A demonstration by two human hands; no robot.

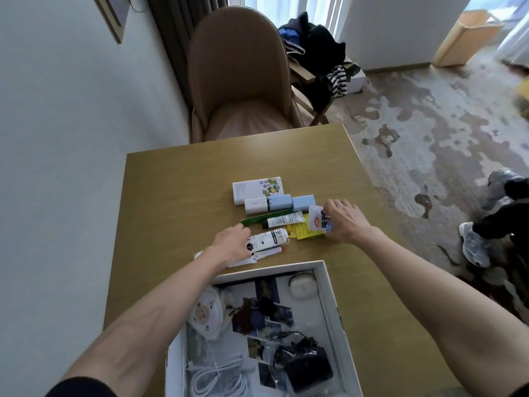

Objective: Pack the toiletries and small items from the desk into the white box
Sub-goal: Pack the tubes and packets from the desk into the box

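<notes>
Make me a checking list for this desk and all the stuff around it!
Surface: wooden desk, bare at the far end.
Job's things: white box open, already holding photos and a dark pouch; on the desk lie a white carton, blue boxes, green stick, white tube, white bottle, yellow packets.
Clutter: nothing seen.
Hands: left hand lies over the white bottle's cap end, grip unclear; right hand pinches a sachet.
Cables: white cable coiled inside the box.
Surroundings: tan chair, heap of clothes, shoes on patterned carpet.
</notes>
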